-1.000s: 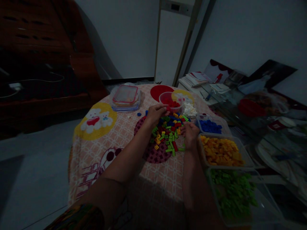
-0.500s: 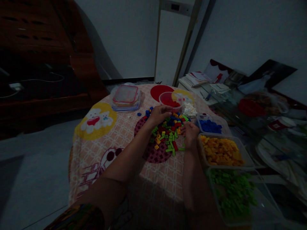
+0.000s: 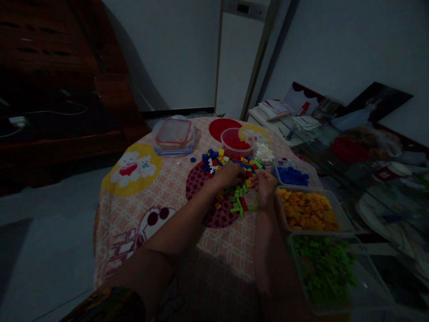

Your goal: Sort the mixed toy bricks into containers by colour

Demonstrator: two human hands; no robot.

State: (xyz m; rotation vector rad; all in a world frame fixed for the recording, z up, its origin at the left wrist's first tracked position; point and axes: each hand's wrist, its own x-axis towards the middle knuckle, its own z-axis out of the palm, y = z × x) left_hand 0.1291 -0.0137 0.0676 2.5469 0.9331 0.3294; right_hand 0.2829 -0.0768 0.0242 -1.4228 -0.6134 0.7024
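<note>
A pile of mixed small building bricks [image 3: 238, 193] in red, green, yellow and blue lies on the patterned cloth. Over its middle is my left hand [image 3: 230, 175], its fingertips down among the bricks and partly hidden. My right hand [image 3: 265, 184] rests at the pile's right edge, fingers curled together near a yellow brick; what they grip is too small to make out. Behind the pile stands a round tub of red bricks [image 3: 236, 144], with a heap of white bricks [image 3: 264, 153] beside it.
Along the right edge stand boxes of blue bricks [image 3: 292, 175], yellow bricks [image 3: 309, 210] and green bricks [image 3: 325, 268]. Stacked lidded containers [image 3: 174, 135] sit at the back left. A glass-topped table [image 3: 335, 165] with clutter adjoins on the right.
My left hand has moved from near the red tub down and slightly nearer into the pile. Yellow and white bricks at the pile's back left now show. My right hand has hardly moved.
</note>
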